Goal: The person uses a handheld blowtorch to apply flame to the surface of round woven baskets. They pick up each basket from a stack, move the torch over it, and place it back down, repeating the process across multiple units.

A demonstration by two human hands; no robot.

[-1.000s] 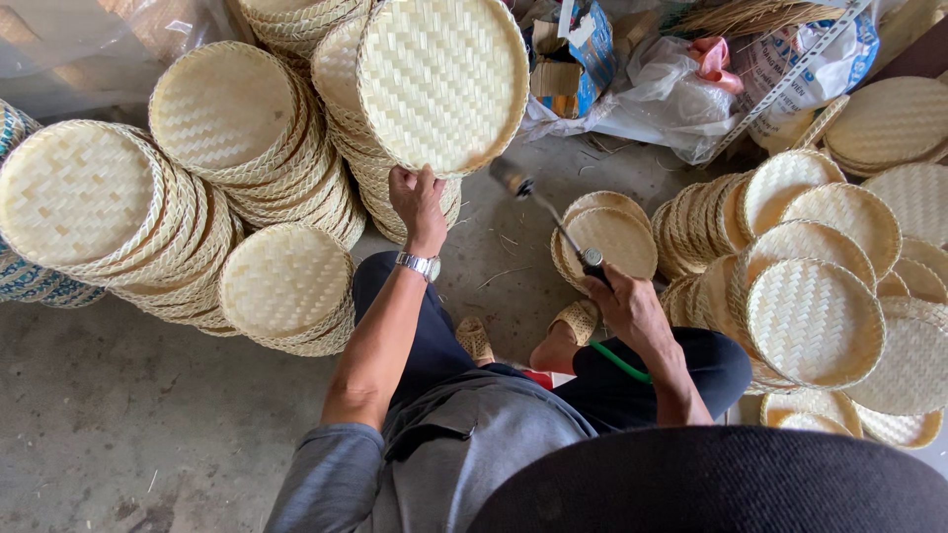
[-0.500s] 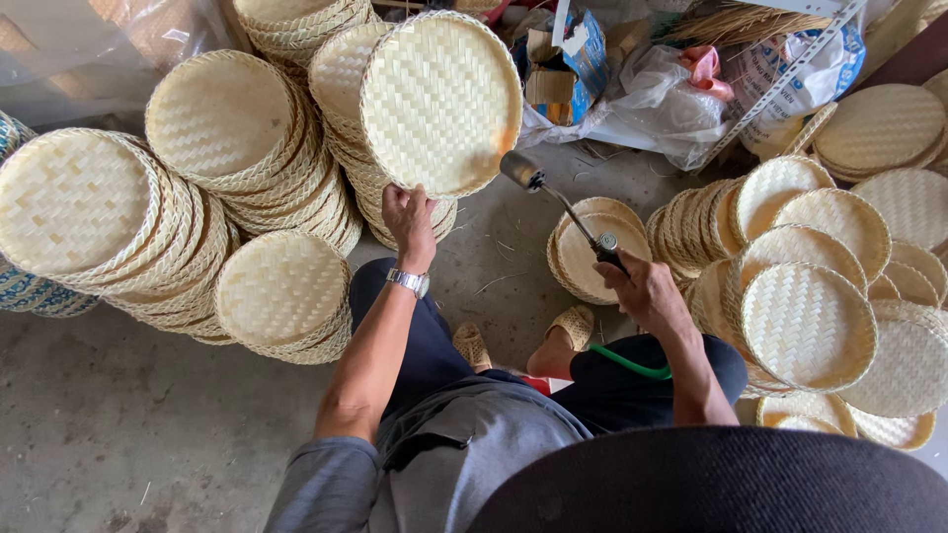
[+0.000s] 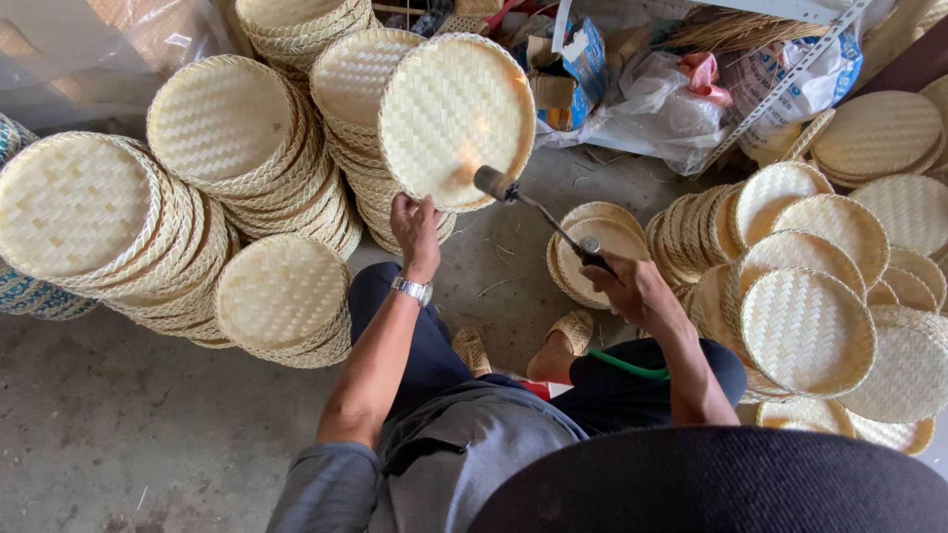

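Pinching the lower rim of a round woven tray (image 3: 456,118), the fingers of the left hand (image 3: 415,229) are clamped on its edge, and the tray is held upright above the knees with its flat face turned toward the person. The fingers of the right hand (image 3: 624,286) are wrapped shut around the handle of a gas torch (image 3: 538,215). The torch's long axis runs from lower right to upper left, nozzle pointed at the tray's lower face, where a faint orange glow is seen. Singeing would be judged best done with the flame kept moving and the rim fingers held well aside. Stacks of trays (image 3: 247,148) are ranged around, and a green hose (image 3: 632,367) is seen near the right knee.
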